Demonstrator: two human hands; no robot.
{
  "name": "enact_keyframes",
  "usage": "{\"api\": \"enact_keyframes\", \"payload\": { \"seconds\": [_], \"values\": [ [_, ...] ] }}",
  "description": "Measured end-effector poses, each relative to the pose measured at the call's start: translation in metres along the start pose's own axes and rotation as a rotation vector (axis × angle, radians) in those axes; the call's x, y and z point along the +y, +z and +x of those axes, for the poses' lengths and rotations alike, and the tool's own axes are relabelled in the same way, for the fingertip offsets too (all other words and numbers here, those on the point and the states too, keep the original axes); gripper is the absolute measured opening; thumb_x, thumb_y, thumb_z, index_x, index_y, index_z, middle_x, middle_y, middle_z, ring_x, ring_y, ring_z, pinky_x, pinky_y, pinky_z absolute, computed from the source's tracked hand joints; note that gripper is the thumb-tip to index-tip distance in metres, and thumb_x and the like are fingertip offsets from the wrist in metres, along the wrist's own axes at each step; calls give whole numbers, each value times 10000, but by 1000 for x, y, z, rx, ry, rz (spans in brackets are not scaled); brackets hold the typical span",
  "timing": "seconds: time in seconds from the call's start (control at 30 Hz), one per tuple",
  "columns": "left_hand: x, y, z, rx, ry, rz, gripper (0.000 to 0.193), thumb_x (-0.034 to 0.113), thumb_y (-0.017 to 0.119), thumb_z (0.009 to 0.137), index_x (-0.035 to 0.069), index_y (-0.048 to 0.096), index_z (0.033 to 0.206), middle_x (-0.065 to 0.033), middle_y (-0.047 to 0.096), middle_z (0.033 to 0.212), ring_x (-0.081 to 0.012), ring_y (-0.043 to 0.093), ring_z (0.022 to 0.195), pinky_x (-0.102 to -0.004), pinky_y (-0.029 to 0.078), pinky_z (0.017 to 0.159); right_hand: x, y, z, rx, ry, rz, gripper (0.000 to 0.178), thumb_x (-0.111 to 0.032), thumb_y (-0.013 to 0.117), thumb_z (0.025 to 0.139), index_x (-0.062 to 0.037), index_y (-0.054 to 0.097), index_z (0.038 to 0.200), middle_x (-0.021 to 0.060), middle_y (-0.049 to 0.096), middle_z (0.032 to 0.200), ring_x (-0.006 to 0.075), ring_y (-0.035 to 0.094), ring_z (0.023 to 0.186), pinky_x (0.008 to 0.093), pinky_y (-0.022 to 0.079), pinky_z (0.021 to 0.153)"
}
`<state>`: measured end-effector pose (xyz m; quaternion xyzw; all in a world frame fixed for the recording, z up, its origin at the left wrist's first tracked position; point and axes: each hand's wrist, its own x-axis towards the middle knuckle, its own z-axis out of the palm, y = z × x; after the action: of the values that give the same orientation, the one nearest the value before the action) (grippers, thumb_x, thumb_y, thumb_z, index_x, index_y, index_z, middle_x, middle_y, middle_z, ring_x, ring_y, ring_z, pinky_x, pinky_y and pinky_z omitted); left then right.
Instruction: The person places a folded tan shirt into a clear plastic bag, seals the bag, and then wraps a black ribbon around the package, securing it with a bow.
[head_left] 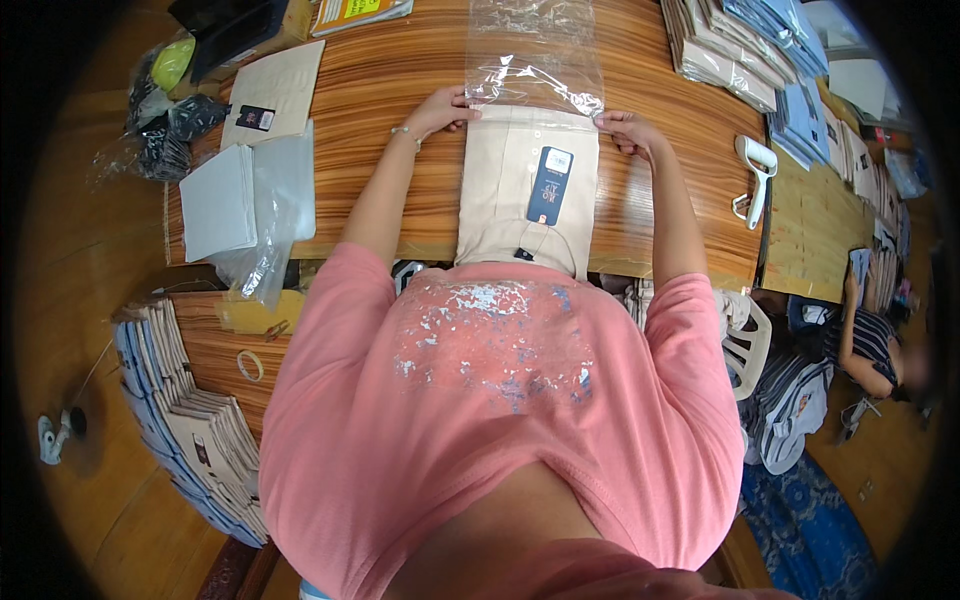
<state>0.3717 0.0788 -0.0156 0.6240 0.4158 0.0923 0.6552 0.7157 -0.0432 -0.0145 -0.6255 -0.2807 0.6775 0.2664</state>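
Note:
A folded cream shirt (492,195) lies in front of me on the wooden table, with a navy hang tag (547,200) on a string across its buttons. A clear plastic bag (535,45) stretches away from the shirt's far end, and its edge meets the fabric there. At the far left corner of the shirt, my left hand (440,113) is closed, pinching the bag's edge. My right hand (632,133) pinches the bag at the opposite corner, its other fingers curled. Whether the fingers also grip fabric, I cannot tell.
White card sheets (218,205) and another cream shirt (275,95) lie to the left. A white lint roller (757,175) rests at the right, below stacks of folded shirts (730,45). More folded shirts (190,420) stand at the lower left. Another person (865,340) sits at the far right.

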Motion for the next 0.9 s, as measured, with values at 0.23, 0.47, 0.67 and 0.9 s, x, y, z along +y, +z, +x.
{"api": "enact_keyframes", "payload": {
  "seconds": [0.23,0.47,0.67,0.9],
  "values": [
    [4,-3,-9,-102,-108,53,430,142,680,783,60,527,1176,23,618,856,-26,447,577,-157,390,504,-4,9,-17,-69,52,-200,196,-223,713,771,-134,573,875,-105,367,535,18,239,412,200,158,385],
    [-26,-4,-35,-185,-204,-17,403,184,708,763,43,551,1105,3,621,848,-25,496,553,-146,398,471,26,28,-37,-213,52,-179,179,-201,712,757,-117,597,865,-91,402,555,19,262,423,198,180,390],
    [-40,23,-77,-290,-279,29,338,154,701,765,40,574,1057,-10,632,839,-33,517,557,-156,406,474,62,50,-66,-107,34,-143,209,-164,715,743,-95,622,917,-83,424,546,22,303,426,189,182,388],
    [-57,63,-145,-201,-253,-118,314,113,669,781,45,592,1078,-1,639,790,-35,507,550,-175,406,483,118,81,-113,-62,65,8,143,-67,710,731,-59,623,844,-22,589,644,19,408,460,180,255,390]
  ]
}}
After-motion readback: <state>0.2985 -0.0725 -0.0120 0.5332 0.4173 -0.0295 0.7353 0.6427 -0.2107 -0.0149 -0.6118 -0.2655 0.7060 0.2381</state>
